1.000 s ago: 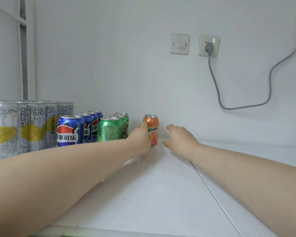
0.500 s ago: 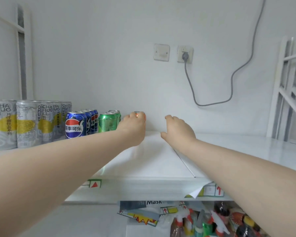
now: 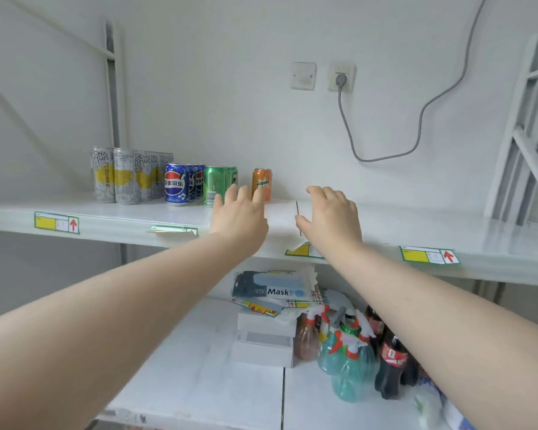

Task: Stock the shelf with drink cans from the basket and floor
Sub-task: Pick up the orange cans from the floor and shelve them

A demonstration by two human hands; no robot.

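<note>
On the white upper shelf point(image 3: 385, 218) stands a row of cans: several tall silver and yellow cans point(image 3: 118, 175), blue Pepsi cans point(image 3: 177, 184), green cans point(image 3: 218, 183) and one orange Mirinda can point(image 3: 262, 183) at the right end. My left hand point(image 3: 239, 217) hovers over the shelf's front with straight fingers, just in front of the orange can and holding nothing. My right hand point(image 3: 330, 217) hovers to its right with relaxed fingers, also empty. No basket is in view.
The lower shelf point(image 3: 193, 367) holds a mask pack point(image 3: 271, 287), white boxes point(image 3: 263, 339), spray bottles point(image 3: 345, 352) and dark cola bottles point(image 3: 389, 358). A grey cable point(image 3: 382, 156) hangs from a wall socket point(image 3: 341, 77). A white frame point(image 3: 528, 135) leans at the far right.
Both hands have drawn back from the orange can toward the shelf's front edge. The view has pulled back and dropped, showing the lower shelf.
</note>
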